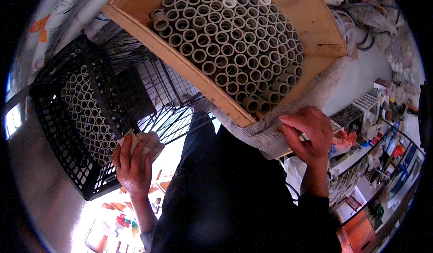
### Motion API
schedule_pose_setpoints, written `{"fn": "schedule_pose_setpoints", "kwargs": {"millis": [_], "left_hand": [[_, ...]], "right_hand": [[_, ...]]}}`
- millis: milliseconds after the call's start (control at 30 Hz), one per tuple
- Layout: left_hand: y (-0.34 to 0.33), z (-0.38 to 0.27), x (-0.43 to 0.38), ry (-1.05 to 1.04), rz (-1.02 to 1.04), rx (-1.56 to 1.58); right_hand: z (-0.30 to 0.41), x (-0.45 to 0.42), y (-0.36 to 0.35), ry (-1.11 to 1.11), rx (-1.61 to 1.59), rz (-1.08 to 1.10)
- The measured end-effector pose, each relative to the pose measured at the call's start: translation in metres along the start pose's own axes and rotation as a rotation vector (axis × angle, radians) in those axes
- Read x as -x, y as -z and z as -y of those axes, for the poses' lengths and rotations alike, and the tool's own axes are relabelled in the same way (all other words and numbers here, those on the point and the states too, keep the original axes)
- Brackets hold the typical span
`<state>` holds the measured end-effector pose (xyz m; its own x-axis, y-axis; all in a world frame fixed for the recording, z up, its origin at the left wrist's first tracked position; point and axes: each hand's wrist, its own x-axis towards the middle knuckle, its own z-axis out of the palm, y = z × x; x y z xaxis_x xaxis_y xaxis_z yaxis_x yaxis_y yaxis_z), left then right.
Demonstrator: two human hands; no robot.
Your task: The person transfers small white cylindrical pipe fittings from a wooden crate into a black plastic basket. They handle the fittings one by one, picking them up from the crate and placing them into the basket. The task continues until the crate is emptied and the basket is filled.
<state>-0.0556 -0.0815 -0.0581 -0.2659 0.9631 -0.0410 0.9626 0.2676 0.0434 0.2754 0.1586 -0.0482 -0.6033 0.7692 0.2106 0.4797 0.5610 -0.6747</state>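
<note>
My left hand (132, 171) grips a crumpled pale cloth (149, 143) against the near rim of a black plastic crate (86, 190). Inside that crate, short grey pipe pieces (88, 112) stand on end in close rows. My right hand (309, 133) is at the near right corner of a wooden box (176, 75), its fingers curled beside a grey cloth (270, 139) draped along the box. Whether those fingertips hold anything is hidden. The box contains many upright grey pipe pieces (237, 33); several at its near end are tilted. Two rings (229, 2) look whiter.
A black wire rack (172, 84) stands between the crate and the box. White printed sacks or wrapped rolls (67, 23) are at the upper left. To the right, cluttered shelves (375, 144) hold bins, cables and bags.
</note>
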Motion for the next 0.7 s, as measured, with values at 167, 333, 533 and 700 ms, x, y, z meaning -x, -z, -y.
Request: {"fn": "schedule_pose_setpoints", "kwargs": {"millis": [167,333,533,700], "left_hand": [[-0.003,0.006,0.002,-0.027,0.003,-0.035],[-0.004,0.005,0.004,-0.023,0.014,-0.045],[-0.005,0.010,0.001,-0.035,-0.005,-0.058],[-0.005,0.007,0.003,-0.018,0.005,-0.071]], "right_hand": [[-0.019,-0.008,0.016,-0.043,0.171,0.060],[-0.031,-0.041,0.026,-0.127,0.176,0.082],[-0.031,-0.052,0.014,-0.071,0.187,0.486],[-0.033,-0.059,0.011,-0.173,0.138,0.732]]}}
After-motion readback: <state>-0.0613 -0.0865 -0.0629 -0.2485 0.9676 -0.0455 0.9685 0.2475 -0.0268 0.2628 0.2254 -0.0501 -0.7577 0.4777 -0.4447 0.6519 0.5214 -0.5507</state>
